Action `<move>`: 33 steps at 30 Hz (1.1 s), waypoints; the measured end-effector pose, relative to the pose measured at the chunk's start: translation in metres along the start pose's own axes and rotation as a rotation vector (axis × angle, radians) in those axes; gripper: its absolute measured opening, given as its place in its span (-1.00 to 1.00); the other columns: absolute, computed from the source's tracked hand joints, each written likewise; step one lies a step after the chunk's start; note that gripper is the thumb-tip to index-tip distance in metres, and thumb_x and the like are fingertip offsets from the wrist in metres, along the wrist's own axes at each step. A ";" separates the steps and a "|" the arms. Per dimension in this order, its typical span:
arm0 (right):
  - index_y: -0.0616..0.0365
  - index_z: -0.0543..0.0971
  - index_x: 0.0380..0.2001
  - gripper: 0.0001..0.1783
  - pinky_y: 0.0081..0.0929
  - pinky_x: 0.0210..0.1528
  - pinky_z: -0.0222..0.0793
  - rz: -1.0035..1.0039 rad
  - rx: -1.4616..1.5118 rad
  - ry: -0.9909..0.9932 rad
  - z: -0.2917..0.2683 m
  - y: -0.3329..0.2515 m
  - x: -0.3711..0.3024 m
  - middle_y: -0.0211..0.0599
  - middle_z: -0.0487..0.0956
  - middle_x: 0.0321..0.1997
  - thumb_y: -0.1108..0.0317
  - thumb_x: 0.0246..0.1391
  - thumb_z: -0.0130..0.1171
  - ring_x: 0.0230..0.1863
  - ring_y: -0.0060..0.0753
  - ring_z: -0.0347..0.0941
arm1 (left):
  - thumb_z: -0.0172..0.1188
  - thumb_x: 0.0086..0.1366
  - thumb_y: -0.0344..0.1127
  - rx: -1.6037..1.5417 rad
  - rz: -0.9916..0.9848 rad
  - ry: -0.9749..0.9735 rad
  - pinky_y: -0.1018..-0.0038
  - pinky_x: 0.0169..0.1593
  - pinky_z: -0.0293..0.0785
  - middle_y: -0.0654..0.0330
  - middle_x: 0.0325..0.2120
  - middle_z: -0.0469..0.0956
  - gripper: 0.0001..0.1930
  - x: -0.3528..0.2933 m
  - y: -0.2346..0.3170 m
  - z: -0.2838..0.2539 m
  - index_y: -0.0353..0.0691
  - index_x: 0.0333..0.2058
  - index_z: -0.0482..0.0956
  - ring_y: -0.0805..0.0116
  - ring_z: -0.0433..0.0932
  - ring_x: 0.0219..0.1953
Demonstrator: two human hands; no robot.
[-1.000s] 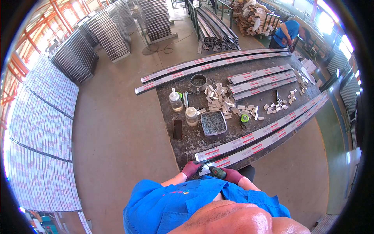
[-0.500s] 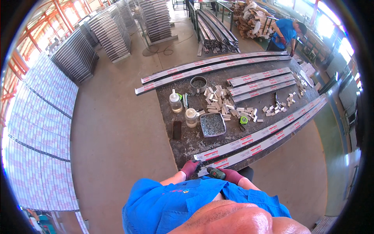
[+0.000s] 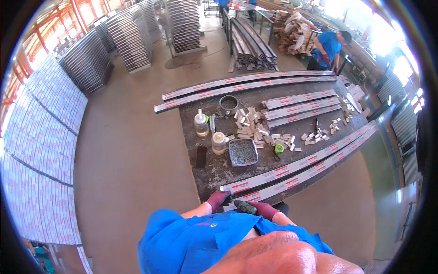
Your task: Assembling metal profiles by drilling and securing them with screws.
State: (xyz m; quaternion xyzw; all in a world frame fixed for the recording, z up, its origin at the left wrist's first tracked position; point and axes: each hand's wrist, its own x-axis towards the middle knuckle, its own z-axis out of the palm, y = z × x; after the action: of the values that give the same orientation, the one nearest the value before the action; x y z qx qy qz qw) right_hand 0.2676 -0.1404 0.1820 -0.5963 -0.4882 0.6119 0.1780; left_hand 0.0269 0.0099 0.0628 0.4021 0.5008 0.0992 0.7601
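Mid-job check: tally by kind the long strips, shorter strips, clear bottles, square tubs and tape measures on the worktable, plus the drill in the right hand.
Long strips: 4
Shorter strips: 3
Clear bottles: 2
Square tub: 1
Green tape measure: 1
Power drill: 1
Total: 12

I hold a dark green, stubby drill [image 3: 246, 207] in my right hand [image 3: 266, 211], its nose pointing left toward the end of the nearest bar [image 3: 306, 175]. That bar, long and pale with red marks, slants along the counter's [image 3: 210, 176] near edge.
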 end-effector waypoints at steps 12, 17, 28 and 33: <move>-0.16 0.40 0.42 -0.18 -0.19 0.38 0.35 -0.037 -0.135 0.015 -0.006 0.036 0.012 -0.01 0.56 0.33 -0.01 0.10 0.40 0.38 0.03 0.46 | 0.22 0.45 -0.12 0.016 0.138 0.109 0.37 -0.38 0.54 0.22 -0.49 0.65 -0.71 0.030 -0.029 -0.002 -0.24 -0.20 0.73 0.43 0.57 -0.50; -0.17 0.38 0.44 -0.13 -0.18 0.38 0.37 -0.085 -0.214 0.005 -0.012 0.016 0.012 -0.03 0.54 0.35 -0.07 0.08 0.40 0.38 0.05 0.45 | 0.23 0.43 0.00 0.045 -0.073 0.089 0.36 -0.37 0.56 0.19 -0.46 0.69 -0.62 0.013 -0.040 -0.013 -0.22 -0.26 0.78 0.40 0.59 -0.48; -0.18 0.37 0.44 -0.16 -0.13 0.35 0.40 -0.157 -0.313 0.054 -0.007 0.018 0.003 -0.03 0.56 0.32 -0.03 0.11 0.38 0.33 0.11 0.48 | 0.22 0.46 -0.01 -0.119 -0.183 -0.004 0.35 -0.33 0.57 0.22 -0.42 0.69 -0.66 0.012 -0.035 -0.009 -0.19 -0.22 0.72 0.35 0.62 -0.46; -0.20 0.37 0.44 -0.13 -0.19 0.36 0.39 -0.113 -0.287 0.077 -0.005 0.002 -0.008 -0.05 0.54 0.35 -0.07 0.08 0.41 0.35 0.05 0.48 | 0.28 0.40 0.03 -0.160 -0.215 0.020 0.33 -0.38 0.50 0.27 -0.48 0.66 -0.69 0.003 -0.026 -0.002 -0.06 -0.37 0.70 0.37 0.61 -0.47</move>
State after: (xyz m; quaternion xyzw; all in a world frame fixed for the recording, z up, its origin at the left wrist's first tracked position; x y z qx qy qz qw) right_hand 0.2746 -0.1459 0.1863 -0.6103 -0.5962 0.5016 0.1436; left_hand 0.0198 -0.0046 0.0422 0.2832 0.5392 0.0606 0.7908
